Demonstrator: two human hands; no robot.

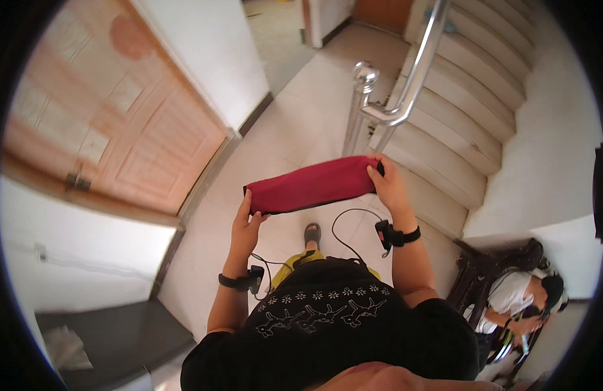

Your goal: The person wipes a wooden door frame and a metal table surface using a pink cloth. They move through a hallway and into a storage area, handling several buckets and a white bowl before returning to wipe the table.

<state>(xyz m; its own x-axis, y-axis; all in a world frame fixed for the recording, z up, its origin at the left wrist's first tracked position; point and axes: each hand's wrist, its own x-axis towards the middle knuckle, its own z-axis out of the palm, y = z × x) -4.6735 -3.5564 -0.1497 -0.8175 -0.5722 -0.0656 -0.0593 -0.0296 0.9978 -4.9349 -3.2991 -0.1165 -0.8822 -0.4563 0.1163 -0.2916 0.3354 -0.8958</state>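
A long, flat piece of dark red fabric (309, 185) with black edging is stretched between my two hands, above the floor. My left hand (246, 222) grips its left end, thumb and fingers on the edge. At the other end, slightly higher in the picture, my right hand (387, 181) pinches the corner, where a black patch shows. Each wrist wears a black strap with a small device, the left device (255, 278) and the right device (383, 233), and thin cables run from them towards my waist.
Beyond my right hand rises a staircase (448, 127) with a shiny metal handrail (399, 115). A wooden door (169, 141) is on the left. At lower left stands a dark grey surface (115, 337) bearing a pale crumpled item (67, 347). A person (511, 298) sits on a dark carved bench (470, 278) at right.
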